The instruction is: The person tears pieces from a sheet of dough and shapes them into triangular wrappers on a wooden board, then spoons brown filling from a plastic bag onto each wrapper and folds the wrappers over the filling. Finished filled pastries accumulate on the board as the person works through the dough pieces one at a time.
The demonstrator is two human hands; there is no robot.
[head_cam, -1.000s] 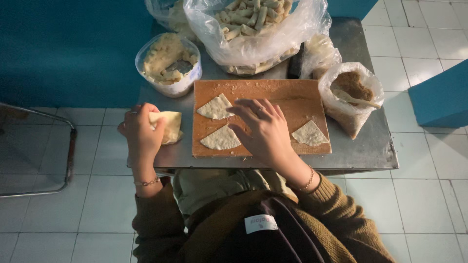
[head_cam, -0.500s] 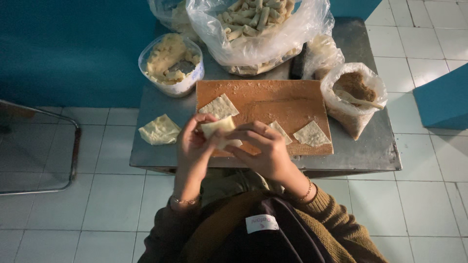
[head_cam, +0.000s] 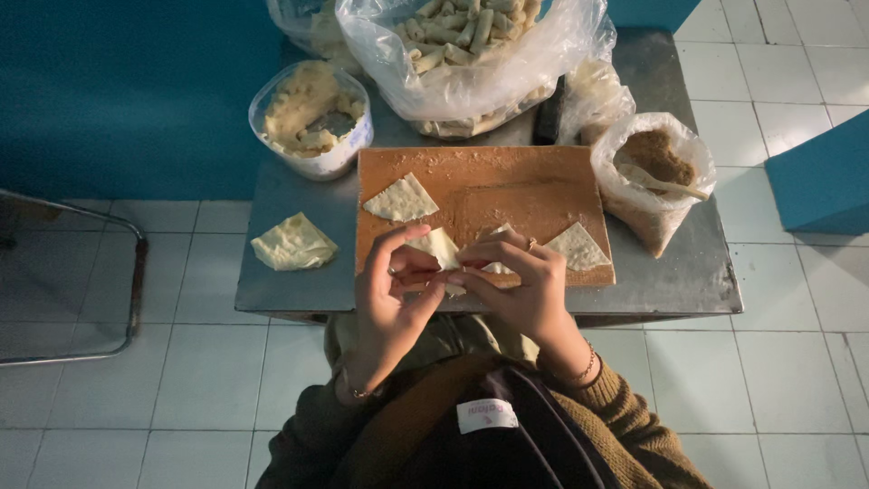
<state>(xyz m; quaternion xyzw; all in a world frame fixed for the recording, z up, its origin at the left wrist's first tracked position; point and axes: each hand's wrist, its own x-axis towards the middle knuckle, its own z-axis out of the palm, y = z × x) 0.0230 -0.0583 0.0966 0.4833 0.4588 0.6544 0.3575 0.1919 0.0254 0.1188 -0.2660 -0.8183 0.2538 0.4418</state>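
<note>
While I look down, my left hand point(head_cam: 389, 290) and right hand point(head_cam: 520, 290) meet over the near edge of the wooden board point(head_cam: 507, 186), both pinching one pale pastry wrapper point(head_cam: 442, 246) between fingertips. Two more triangles lie on the board; another wrapper point(head_cam: 291, 243) rests left on the metal surface point(head_cam: 674, 272).

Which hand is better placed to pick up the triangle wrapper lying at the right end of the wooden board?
Right, probably. The right hand sits just beside that triangle wrapper on the wooden board. The left hand is farther away, and both hands are holding a wrapper.
</note>
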